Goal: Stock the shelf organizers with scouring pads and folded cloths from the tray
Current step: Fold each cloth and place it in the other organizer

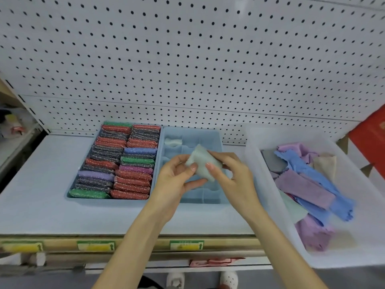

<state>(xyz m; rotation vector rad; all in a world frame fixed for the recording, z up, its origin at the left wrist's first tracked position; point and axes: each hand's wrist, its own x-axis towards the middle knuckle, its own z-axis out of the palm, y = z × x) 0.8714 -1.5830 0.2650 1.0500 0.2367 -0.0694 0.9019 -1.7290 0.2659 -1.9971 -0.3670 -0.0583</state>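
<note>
Pads: I judge this part done; the scouring pads point(125, 163) fill the left organizer point(104, 200) in two packed rows.
Cloths stocked: I see only one white cloth point(173, 141), in a far-left cell of the divided organizer point(208, 197). The other visible cells look bare, though the hands hide some.
Cloth in hand: a pale green cloth point(203, 163), folded small, is held above the middle of the divided organizer, not yet in a cell.
Left hand point(177, 176): thumb and fingers pinch the cloth's left end.
Right hand point(231, 174): fingers curl over its right side, pinching it.
Left to do: loose purple, blue, beige and grey cloths point(306, 184) lie heaped in the tray point(260, 180) at right; I judge most of the cloth work remains.
</note>
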